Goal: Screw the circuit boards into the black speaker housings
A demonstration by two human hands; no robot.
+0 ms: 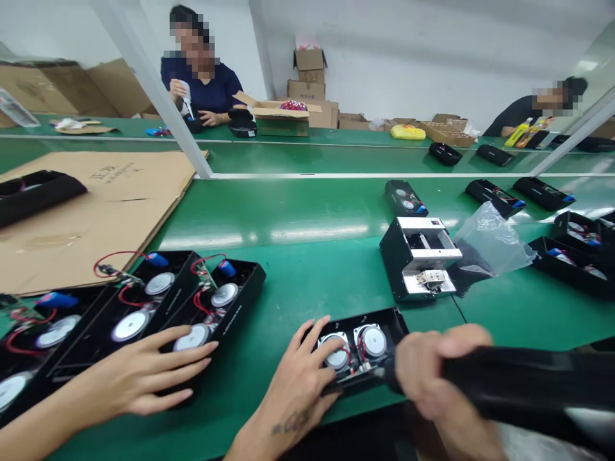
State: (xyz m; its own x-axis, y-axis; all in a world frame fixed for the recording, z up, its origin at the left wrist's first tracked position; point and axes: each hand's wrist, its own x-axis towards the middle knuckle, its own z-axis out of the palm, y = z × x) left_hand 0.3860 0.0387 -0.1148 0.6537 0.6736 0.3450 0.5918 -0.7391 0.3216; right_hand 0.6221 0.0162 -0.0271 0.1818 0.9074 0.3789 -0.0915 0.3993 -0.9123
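- The left hand (293, 381), with a dark tattoo near the wrist, lies over the left end of an open black rectangular housing (355, 385); its fingers are apart, touching the housing and the round silver speaker beneath them.
- The right hand (442, 371) is closed around a thick black cylindrical power tool (523, 384), blurred, its narrow end at the near right part of the housing.
- The housing sits on the glossy green tabletop (298, 256), in front of the person, and contains two round silver speakers (375, 340) side by side with thin red wires.
- Beyond it, slightly to the right, stands a black-and-white box-shaped device (394, 269), with a crumpled clear plastic bag (497, 240) just beside it.
- To the left, open black housings with blue cylinders and red wires (250, 288) lie close together; another person's hand (154, 371) reaches over them from the left, fingers extended.
- A flat brown cardboard sheet (139, 202) lies behind those housings, bearing one more black housing (43, 195).
- More black housings (571, 269) lie along the right of the tabletop.
- Across the table, a person in a dark blue top (216, 89) holds a white bottle-like object (186, 96); another in black (514, 115) leans in at the far right.
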